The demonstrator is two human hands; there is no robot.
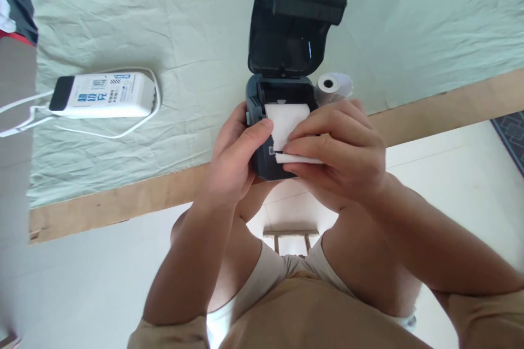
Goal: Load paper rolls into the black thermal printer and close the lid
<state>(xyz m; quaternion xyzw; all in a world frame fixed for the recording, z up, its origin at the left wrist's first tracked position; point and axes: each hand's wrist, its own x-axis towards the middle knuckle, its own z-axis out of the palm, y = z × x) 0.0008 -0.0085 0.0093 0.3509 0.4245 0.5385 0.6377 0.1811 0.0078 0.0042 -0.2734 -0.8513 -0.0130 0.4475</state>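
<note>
A small dark receipt printer [262,161] rests at the table's front edge, its black lid [286,38] swung up and back. My left hand [239,147] grips the printer's left side, thumb over the white paper. The white paper strip [286,120] comes out of the printer's open bay toward me, with its near end folded or curled. My right hand [339,144] is closed on that near end, pinching it between thumb and fingers. Just right of the printer, behind my right hand, a white paper roll [333,87] lies with its dark core showing.
A white power strip or charger block [114,95] with white cables lies on the left of the pale green cloth [196,27]. Bare wood [409,120] shows along the table's front edge. Dark and white fabric [20,0] sits at the far left corner.
</note>
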